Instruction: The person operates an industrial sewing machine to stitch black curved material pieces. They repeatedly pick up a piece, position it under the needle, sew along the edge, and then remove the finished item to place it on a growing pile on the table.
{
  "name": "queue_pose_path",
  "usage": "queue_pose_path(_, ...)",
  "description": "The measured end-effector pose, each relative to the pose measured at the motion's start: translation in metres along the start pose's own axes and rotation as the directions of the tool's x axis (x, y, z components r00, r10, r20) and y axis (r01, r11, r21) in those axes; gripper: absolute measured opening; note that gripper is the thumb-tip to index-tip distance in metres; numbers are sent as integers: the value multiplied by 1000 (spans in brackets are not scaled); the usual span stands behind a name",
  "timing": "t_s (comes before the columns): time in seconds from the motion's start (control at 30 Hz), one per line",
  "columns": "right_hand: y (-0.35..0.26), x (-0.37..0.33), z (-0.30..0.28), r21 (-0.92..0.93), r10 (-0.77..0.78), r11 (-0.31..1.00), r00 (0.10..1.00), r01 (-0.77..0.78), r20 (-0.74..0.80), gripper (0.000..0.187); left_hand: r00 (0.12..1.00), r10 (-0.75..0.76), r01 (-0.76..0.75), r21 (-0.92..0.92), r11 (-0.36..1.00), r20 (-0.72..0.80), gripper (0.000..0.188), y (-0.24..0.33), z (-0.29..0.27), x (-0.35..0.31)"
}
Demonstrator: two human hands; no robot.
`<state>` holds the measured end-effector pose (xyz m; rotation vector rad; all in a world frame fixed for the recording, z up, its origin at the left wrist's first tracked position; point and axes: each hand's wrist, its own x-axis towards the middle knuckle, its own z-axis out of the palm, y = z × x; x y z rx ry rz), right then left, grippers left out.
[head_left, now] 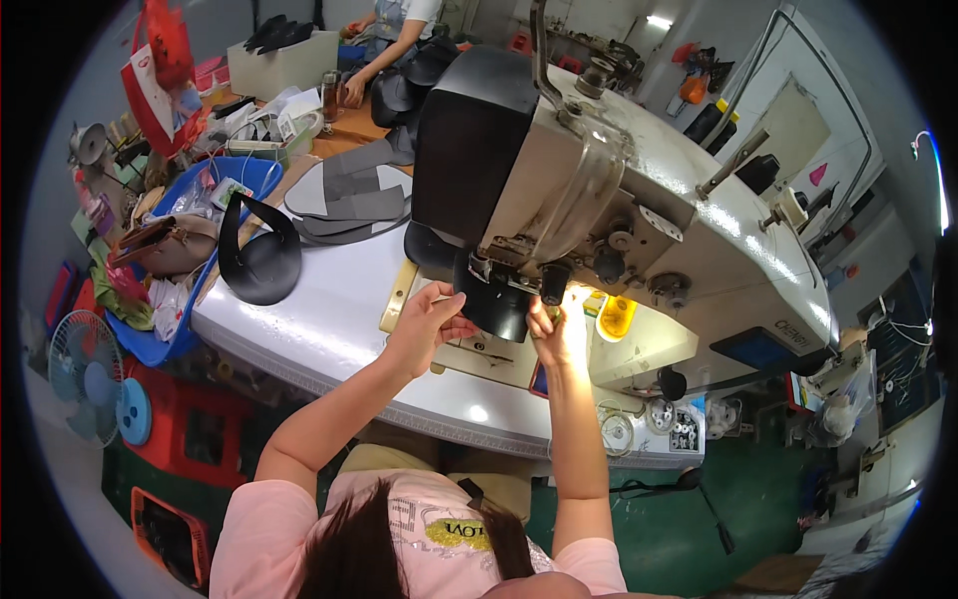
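Observation:
A curved black piece (496, 310), smooth like leather, sits under the head of a large white sewing machine (639, 190). My left hand (429, 324) is at its left edge, thumb and fingers closed on it. On the other side my right hand (559, 327) pinches near the piece's right edge, lit by the machine's lamp. The machine's needle area partly covers the piece, and the fingertips' exact hold is partly hidden. A similar black piece with a looped strap shape (261, 255) lies on the white table (299, 324) to the left.
Grey flat cut pieces (349, 200) lie farther back. A blue basket (180, 334) with a brown bag stands at the left, above a red stool (190, 419) and near a fan (88, 374). Bobbins (661, 414) sit at the table's right end. Another person (394, 40) works behind.

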<state>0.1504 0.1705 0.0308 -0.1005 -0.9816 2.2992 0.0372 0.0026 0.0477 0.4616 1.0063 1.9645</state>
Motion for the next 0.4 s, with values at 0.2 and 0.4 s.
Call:
queue_pose_path(0.2,-17,-23,45,-121,23,992,1000,-21,13,24,999,-38,38,0,999,-32,13,0,2,23)
queue_pose_path(0.4,19,-41,37,-794,-273,557,957,244,103,30,821,556,-443,467,765,-132,32,-10,-21,36)
